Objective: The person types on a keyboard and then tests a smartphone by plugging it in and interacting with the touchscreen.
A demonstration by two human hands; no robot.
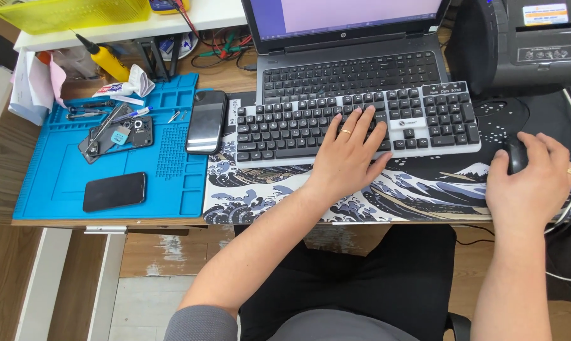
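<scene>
Our right hand point(530, 183), nearest us, cups the black mouse point(516, 155) just right of the keyboard point(355, 120); our left hand point(352, 148) lies released, fingers spread on its keys. We'd keep both wrists low and light.

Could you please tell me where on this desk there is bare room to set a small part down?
The blue mat is bare left of and below the dark phone. The wave mat is free below the keyboard, left of the left hand. The blue mat's top left, around the opened phone, is crowded.
</scene>
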